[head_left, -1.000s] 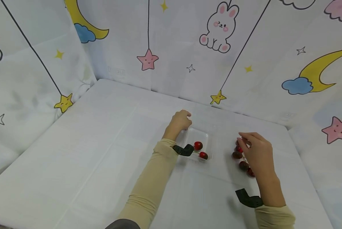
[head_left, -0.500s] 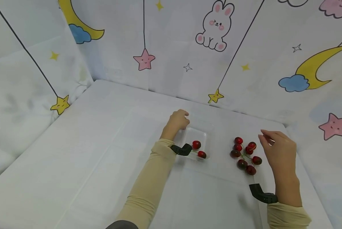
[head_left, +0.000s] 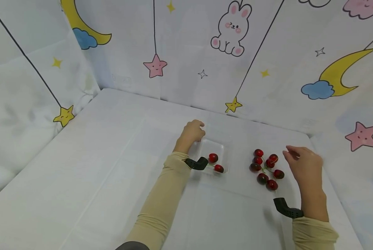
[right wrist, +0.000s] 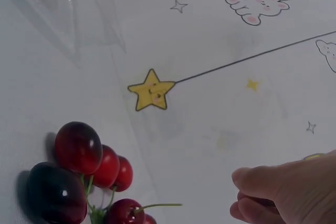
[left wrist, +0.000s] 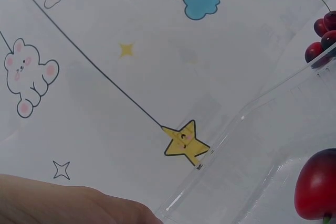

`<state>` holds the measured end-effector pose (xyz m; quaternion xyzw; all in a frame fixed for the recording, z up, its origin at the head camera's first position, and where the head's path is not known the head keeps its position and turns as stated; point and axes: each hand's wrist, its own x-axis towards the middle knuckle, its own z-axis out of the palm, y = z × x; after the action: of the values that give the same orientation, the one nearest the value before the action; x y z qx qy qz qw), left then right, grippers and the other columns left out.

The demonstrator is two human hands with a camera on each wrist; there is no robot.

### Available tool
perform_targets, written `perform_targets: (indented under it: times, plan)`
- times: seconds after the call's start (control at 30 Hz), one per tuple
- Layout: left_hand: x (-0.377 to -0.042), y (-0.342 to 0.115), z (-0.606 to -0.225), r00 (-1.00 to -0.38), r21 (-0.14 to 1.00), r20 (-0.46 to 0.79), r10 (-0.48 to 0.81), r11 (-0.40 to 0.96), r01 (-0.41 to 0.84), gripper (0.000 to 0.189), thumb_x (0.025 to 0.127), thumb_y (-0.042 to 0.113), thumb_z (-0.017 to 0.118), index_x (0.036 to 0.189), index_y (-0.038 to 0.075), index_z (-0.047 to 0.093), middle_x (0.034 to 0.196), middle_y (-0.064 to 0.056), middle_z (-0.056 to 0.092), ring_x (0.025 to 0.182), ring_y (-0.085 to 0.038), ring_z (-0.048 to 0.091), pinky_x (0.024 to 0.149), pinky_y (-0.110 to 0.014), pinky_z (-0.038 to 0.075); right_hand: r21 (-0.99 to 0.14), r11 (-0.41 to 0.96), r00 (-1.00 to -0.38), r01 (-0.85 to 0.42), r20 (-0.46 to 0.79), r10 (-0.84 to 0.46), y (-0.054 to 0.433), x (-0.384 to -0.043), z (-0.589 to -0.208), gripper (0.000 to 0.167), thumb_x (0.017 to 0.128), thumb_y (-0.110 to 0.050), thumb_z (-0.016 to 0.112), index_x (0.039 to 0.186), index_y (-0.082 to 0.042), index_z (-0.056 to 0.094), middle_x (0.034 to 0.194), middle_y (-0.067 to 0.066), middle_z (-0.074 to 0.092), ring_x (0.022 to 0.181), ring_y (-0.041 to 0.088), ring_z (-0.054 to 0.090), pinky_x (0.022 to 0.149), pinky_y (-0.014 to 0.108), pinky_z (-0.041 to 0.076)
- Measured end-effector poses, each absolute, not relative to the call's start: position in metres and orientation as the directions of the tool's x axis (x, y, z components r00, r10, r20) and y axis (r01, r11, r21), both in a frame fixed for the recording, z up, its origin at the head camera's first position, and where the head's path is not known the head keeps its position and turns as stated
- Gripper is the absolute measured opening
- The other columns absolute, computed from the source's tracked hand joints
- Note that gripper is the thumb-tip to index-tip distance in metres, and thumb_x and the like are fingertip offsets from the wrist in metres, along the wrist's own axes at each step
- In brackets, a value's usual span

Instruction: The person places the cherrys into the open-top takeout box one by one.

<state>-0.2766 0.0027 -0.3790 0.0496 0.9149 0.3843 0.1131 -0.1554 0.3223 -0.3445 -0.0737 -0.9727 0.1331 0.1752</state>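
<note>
A clear plastic box (head_left: 212, 144) stands mid-table with two red cherries (head_left: 213, 158) in its near part. My left hand (head_left: 191, 133) is at the box's far left corner, fingers bent over the rim; in the left wrist view, part of that hand (left wrist: 73, 203) lies along the box edge. To the right of the box lies a bunch of several dark red cherries (head_left: 272, 184) with green stems. Just right of this bunch my right hand (head_left: 305, 165) hovers, holding nothing. In the right wrist view its thumb and fingers (right wrist: 257, 179) are loosely bent beside the cherries.
A white cloth covers the table (head_left: 117, 139). Behind it hangs a white fabric backdrop (head_left: 186, 52) printed with stars, moons and a rabbit, meeting the table's back edge. Black wrist cameras (head_left: 196, 163) sit on both forearms.
My right hand has moved right from above the cherry bunch, uncovering it, and then stays nearly still. My left hand keeps its place at the box; the head view shifts slightly.
</note>
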Motion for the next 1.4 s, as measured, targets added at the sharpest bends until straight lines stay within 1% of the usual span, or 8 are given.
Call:
perform_targets:
  times: [0.2,0.4,0.53,0.7,0.93,1.1,1.27,1.4]
  plan:
    - [-0.276,0.002,-0.378,-0.968,0.714,-0.169,0.184,0.7,0.008,0.042,0.094,0.015,0.052,0.136,0.011,0.053,0.119,-0.008,0.066,0.088,-0.018,0.064,0.071,-0.03,0.051,-0.308,0.944,-0.941,0.113,0.272,0.202,0.327,-0.159,-0.353,0.034,0.093,-0.018,0.06,0.118,0.004,0.063,0.111,0.029,0.063,0.1,0.043,0.06,0.082,0.053,0.05]
    - [-0.275,0.002,-0.378,-0.969,0.707,-0.158,0.188,0.707,0.022,0.042,0.094,0.014,0.052,0.135,0.01,0.053,0.119,-0.008,0.066,0.089,-0.018,0.064,0.073,-0.03,0.051,-0.302,0.948,-0.949,0.1,0.259,0.183,0.329,-0.162,-0.359,0.034,0.093,-0.019,0.061,0.117,0.005,0.064,0.109,0.029,0.063,0.098,0.043,0.06,0.082,0.054,0.049]
    - [-0.275,0.003,-0.377,-0.97,0.709,-0.155,0.189,0.705,0.024,0.041,0.094,0.014,0.052,0.135,0.01,0.053,0.119,-0.009,0.066,0.091,-0.018,0.064,0.074,-0.03,0.052,-0.3,0.947,-0.957,0.113,0.224,0.185,0.329,-0.164,-0.362,0.035,0.093,-0.019,0.06,0.118,0.005,0.063,0.111,0.029,0.063,0.1,0.043,0.059,0.081,0.053,0.05]
    - [-0.275,0.003,-0.377,-0.969,0.711,-0.156,0.19,0.702,0.024,0.041,0.094,0.014,0.052,0.135,0.01,0.053,0.119,-0.009,0.066,0.09,-0.018,0.064,0.072,-0.029,0.052,-0.301,0.947,-0.961,0.115,0.206,0.183,0.328,-0.164,-0.365,0.035,0.093,-0.019,0.06,0.118,0.006,0.062,0.109,0.029,0.062,0.099,0.042,0.059,0.078,0.052,0.052]
    - [-0.277,0.002,-0.378,-0.968,0.713,-0.16,0.192,0.701,0.021,0.041,0.094,0.015,0.053,0.135,0.01,0.053,0.118,-0.009,0.066,0.09,-0.018,0.064,0.071,-0.029,0.051,-0.294,0.95,-0.961,0.102,0.217,0.17,0.327,-0.166,-0.367,0.034,0.091,-0.018,0.063,0.116,0.006,0.064,0.106,0.03,0.064,0.096,0.042,0.06,0.078,0.052,0.051]
    - [-0.278,0.003,-0.379,-0.968,0.714,-0.167,0.188,0.7,0.013,0.041,0.094,0.015,0.053,0.135,0.01,0.053,0.117,-0.009,0.067,0.089,-0.018,0.064,0.071,-0.029,0.051,-0.289,0.953,-0.964,0.09,0.214,0.156,0.329,-0.167,-0.369,0.033,0.091,-0.016,0.063,0.115,0.006,0.064,0.106,0.03,0.064,0.095,0.042,0.06,0.075,0.051,0.052]
    - [-0.278,0.003,-0.379,-0.968,0.715,-0.168,0.187,0.699,0.011,0.041,0.094,0.015,0.053,0.135,0.011,0.053,0.116,-0.008,0.067,0.088,-0.017,0.064,0.07,-0.028,0.05,-0.294,0.951,-0.971,0.093,0.186,0.152,0.33,-0.167,-0.37,0.034,0.091,-0.017,0.062,0.116,0.007,0.063,0.106,0.03,0.064,0.093,0.041,0.06,0.071,0.048,0.054]
    - [-0.278,0.003,-0.379,-0.968,0.717,-0.171,0.186,0.697,0.008,0.041,0.094,0.015,0.053,0.135,0.011,0.053,0.117,-0.008,0.067,0.088,-0.017,0.064,0.07,-0.029,0.051,-0.302,0.948,-0.976,0.101,0.155,0.154,0.33,-0.168,-0.371,0.036,0.092,-0.02,0.062,0.117,0.005,0.063,0.108,0.03,0.063,0.095,0.041,0.059,0.071,0.047,0.055]
